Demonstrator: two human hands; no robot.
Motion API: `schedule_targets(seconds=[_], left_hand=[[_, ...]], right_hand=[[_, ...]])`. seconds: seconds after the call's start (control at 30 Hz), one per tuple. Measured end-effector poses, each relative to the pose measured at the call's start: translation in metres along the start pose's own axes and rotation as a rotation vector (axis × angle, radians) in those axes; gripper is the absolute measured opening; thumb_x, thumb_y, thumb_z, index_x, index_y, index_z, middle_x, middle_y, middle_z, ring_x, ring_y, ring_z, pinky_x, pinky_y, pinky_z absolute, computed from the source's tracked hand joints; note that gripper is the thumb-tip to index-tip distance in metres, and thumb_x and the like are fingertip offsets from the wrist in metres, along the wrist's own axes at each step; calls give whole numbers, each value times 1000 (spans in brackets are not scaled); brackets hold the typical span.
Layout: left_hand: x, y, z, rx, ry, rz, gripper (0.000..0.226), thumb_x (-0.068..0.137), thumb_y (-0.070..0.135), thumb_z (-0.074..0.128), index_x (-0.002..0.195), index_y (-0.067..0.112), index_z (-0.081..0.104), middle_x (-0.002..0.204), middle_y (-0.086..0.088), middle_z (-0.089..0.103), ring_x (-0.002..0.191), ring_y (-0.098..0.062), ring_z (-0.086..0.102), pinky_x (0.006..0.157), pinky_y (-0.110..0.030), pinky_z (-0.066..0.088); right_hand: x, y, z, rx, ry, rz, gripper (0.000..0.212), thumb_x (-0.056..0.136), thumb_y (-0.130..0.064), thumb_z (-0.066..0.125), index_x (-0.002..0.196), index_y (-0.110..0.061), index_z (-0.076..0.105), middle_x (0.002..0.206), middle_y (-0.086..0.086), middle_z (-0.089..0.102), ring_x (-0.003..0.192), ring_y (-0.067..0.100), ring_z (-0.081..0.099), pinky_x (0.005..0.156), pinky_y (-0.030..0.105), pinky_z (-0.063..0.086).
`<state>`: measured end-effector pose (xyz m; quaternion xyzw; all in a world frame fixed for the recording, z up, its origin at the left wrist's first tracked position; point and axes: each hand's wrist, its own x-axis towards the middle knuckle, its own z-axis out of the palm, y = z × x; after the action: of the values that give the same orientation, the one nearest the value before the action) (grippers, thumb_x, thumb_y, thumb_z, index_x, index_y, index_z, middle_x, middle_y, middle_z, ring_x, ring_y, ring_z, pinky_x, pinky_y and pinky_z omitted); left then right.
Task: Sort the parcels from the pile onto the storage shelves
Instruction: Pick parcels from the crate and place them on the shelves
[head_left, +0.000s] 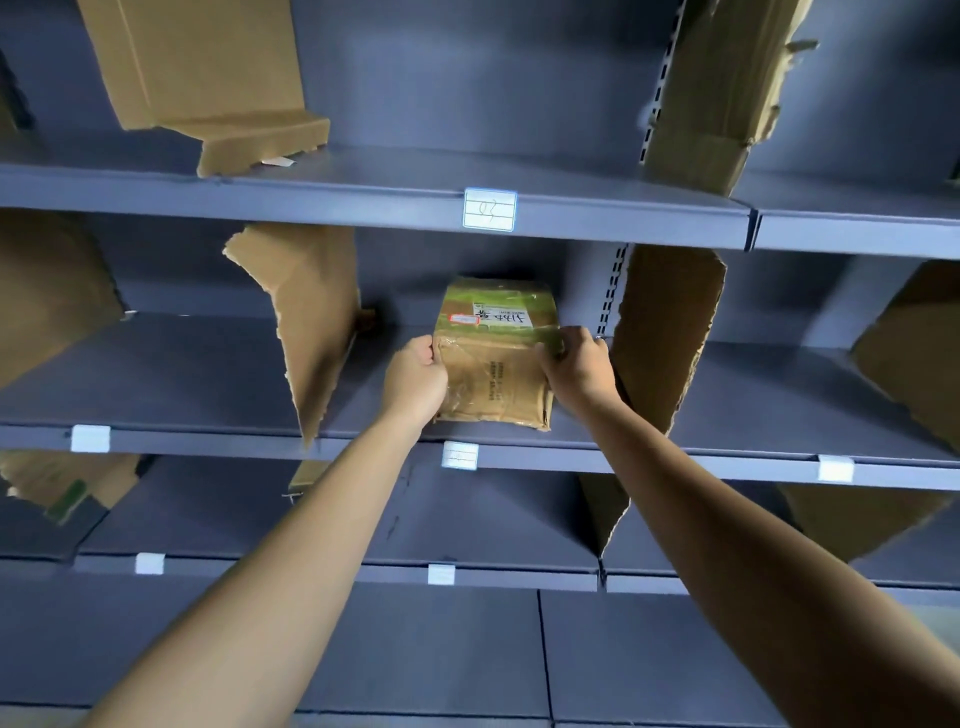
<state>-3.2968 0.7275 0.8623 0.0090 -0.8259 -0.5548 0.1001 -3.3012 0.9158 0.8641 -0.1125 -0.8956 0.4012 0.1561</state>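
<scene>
parcel (496, 358) on middle shelf (208, 389), between two cardboard dividers (317, 322)

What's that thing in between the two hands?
In the head view, a taped brown parcel sits between the left hand and the right hand, which grip its two sides.

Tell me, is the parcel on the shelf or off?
On it. The parcel rests on the middle shelf between cardboard dividers; left hand and right hand grip its sides.
</scene>
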Motion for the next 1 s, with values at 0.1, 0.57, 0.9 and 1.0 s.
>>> schedule_targets(seconds=[0.1, 0.57, 0.9, 1.0], left_hand=[[4, -3, -4, -16, -100, -3, 44, 87, -2, 39, 116, 18, 66, 107, 0, 71, 96, -19, 65, 75, -28, 50], [-50, -9, 20, -129, -170, -33, 32, 92, 6, 47, 122, 13, 55, 111, 2, 55, 98, -19, 54, 78, -24, 39], [-151, 31, 120, -231, -455, -27, 23, 91, 3, 49, 104, 19, 58, 103, -1, 63, 94, -20, 60, 88, -36, 54], [-192, 55, 152, -232, -549, -1, 28, 89, 3, 48, 109, 18, 60, 103, 1, 63, 95, -19, 59, 89, -35, 53]], right_hand=[[-3, -2, 3, -14, 10, 24, 44, 97, -34, 54, 134, -9, 53, 124, 18, 56, 114, 28, 48, 87, 28, 39], [-81, 20, 9, 158, 19, 196, 50, 94, -44, 50, 131, -11, 51, 115, 12, 67, 108, 30, 64, 92, 53, 53], [-159, 83, -91, 349, 142, 431, 26, 103, -30, 47, 124, -14, 50, 122, 8, 63, 102, 23, 67, 75, 35, 59], [-197, 116, -138, 399, 258, 464, 24, 104, -37, 44, 119, -19, 50, 119, 5, 63, 103, 20, 67, 82, 38, 60]])
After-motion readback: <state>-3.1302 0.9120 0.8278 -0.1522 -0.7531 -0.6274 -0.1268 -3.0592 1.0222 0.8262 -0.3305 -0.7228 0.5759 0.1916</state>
